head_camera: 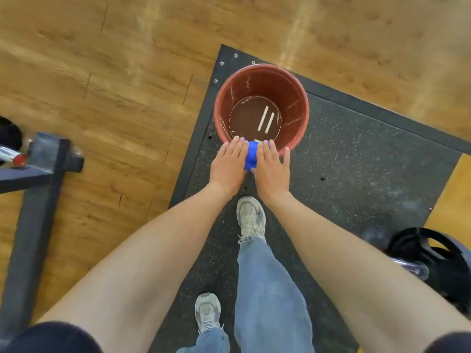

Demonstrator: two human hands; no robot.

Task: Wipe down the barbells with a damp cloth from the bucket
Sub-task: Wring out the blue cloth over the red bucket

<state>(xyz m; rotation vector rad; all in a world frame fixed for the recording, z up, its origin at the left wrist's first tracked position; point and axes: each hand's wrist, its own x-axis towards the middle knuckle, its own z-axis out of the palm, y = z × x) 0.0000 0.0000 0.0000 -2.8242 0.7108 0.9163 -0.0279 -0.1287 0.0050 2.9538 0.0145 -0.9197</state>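
Rubber mat point(356, 159) corner holds bucket point(261, 75); hands grip cloth point(250, 155) over its rim

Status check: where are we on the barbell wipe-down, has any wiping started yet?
Not yet, by this view. Done: the blue cloth is out and bunched. In hand: left hand and right hand squeeze it over the near rim of the red bucket, which holds water. Left: the wiping; a barbell end with a plate lies at lower right, untouched.
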